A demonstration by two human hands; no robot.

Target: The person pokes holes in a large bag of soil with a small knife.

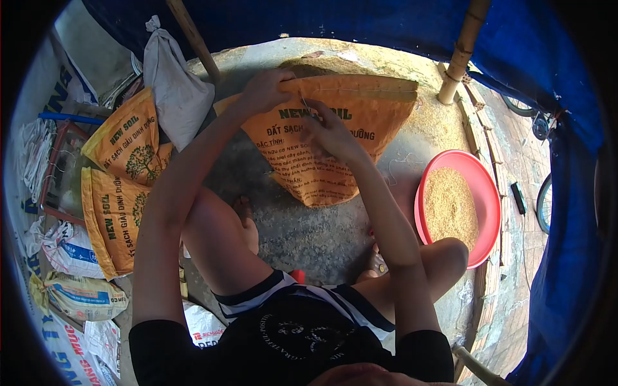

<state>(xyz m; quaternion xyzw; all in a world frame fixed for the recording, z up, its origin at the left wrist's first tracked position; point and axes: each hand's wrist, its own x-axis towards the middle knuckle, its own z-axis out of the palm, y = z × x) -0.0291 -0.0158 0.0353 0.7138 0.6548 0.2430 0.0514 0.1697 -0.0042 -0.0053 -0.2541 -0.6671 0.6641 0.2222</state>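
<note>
An orange printed soil sack stands in front of me, its top edge pressed flat and a pale line of thread running along it. My left hand is closed on that top edge, toward the left corner. Just below the edge, my right hand has its fingers drawn together at a thin pale thread by the sack's face. Some of the right fingers are blurred, and whether a needle is among them cannot be made out.
At right stands a pink basin of grain husks. More orange sacks and a tied white sack sit at left. Bamboo poles and a blue tarp border the area. Husks lie scattered on the floor.
</note>
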